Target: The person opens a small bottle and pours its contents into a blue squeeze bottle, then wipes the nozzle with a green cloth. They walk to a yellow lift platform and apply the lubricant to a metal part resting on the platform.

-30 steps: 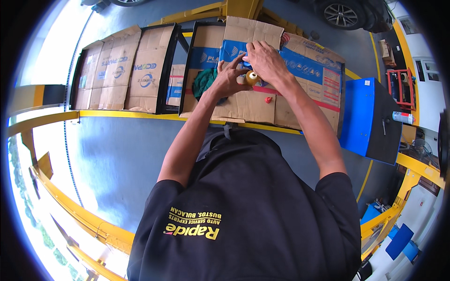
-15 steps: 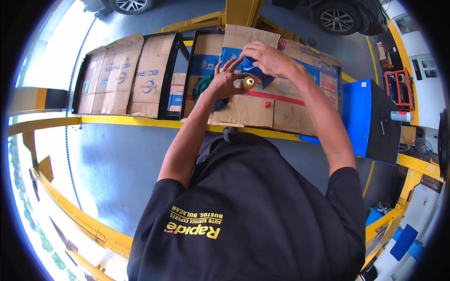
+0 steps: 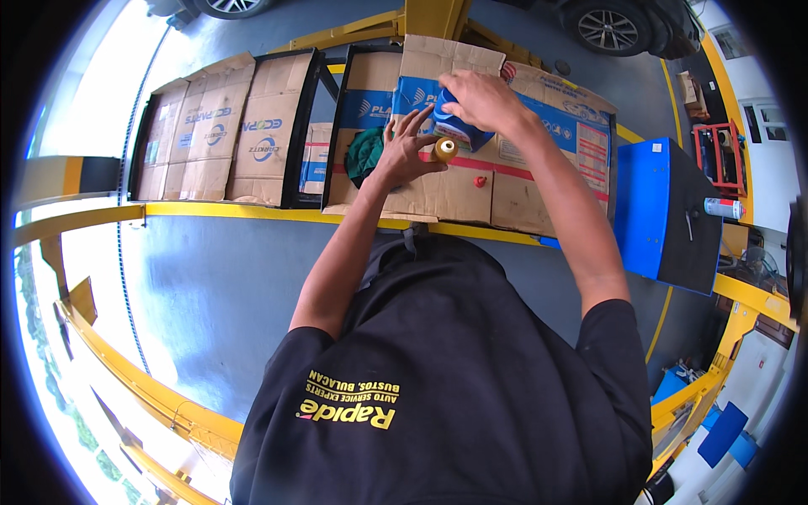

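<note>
My left hand (image 3: 406, 152) has its thumb and forefinger around a small yellowish bottle (image 3: 444, 151) with an open, pale mouth; the other fingers are spread. Just beyond it, my right hand (image 3: 488, 98) grips the top of a blue container (image 3: 459, 130) with a label, which looks tilted. Whether the container touches the bottle is hard to tell. A small red cap (image 3: 480, 181) lies on the cardboard (image 3: 438, 198), to the right of the bottle. Beside my left wrist is a bunched dark green cloth (image 3: 364, 154).
Flattened cardboard covers the bench, whose yellow rail (image 3: 244, 214) runs along the near edge. More cardboard panels (image 3: 202, 143) lie to the left. On the right stands a blue cabinet (image 3: 644, 210) with a spray can (image 3: 722, 208) on its dark top. A car wheel (image 3: 608, 29) shows at the far side.
The right hand and blue container have shifted slightly, and the container's label faces me a little more. The left hand keeps the bottle in nearly the same place.
</note>
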Demonstrator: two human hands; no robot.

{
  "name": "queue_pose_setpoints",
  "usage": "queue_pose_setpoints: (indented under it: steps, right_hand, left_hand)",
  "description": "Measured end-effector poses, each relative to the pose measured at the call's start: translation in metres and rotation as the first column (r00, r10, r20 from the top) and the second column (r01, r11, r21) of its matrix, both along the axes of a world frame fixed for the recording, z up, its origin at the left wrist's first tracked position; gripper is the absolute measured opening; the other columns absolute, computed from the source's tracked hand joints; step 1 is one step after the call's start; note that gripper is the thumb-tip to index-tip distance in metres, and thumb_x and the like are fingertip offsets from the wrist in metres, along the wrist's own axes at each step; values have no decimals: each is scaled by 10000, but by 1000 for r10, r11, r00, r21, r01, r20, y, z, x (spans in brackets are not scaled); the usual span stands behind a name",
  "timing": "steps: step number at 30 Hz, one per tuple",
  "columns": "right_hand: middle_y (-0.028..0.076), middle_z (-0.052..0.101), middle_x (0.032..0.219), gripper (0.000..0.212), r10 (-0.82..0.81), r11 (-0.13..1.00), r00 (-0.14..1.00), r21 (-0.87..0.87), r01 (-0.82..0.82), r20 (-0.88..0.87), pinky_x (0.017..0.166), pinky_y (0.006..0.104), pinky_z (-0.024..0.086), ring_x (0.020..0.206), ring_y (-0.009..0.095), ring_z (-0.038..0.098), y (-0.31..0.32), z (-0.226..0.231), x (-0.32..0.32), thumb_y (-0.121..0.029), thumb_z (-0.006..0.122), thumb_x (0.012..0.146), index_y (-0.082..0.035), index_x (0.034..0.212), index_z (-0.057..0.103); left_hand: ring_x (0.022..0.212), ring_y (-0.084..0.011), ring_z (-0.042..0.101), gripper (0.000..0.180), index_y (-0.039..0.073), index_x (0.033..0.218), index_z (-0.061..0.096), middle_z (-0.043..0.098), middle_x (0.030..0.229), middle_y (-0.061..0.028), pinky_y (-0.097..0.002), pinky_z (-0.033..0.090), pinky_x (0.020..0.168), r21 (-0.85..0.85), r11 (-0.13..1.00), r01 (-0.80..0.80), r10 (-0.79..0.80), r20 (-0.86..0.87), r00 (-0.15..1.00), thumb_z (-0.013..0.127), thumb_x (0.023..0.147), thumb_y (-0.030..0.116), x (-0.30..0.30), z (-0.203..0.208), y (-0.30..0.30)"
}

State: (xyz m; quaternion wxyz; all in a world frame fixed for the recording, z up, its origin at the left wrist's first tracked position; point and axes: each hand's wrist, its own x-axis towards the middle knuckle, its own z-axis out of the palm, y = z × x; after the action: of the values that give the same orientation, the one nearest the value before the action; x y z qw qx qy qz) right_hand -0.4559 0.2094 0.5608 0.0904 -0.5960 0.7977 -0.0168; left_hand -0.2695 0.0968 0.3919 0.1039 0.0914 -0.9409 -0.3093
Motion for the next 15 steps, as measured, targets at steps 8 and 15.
queue_pose_setpoints:
  steps: [8,15]
  right_hand:
    - [116,661,1363,403,-76,995,997,67,75,3,1142,487,582,1352,358,661,-8,7,1,-116,844,981,-121,1348,677]
    - [140,683,1332,374,-25,1000,999,5,25,32,1128,489,585,1322,381,683,-5,3,-1,-186,814,1025,-105,1367,686]
  left_hand:
    - [1720,-339,274,710,251,1395,845,317,1874,-37,-699,147,1364,106,994,-39,36,30,999,972,786,592,-3,-5,5]
    - [1676,-361,366,716,228,1385,849,380,1850,-50,-647,211,1363,259,966,-6,13,-24,1000,971,785,598,-2,-7,-3]
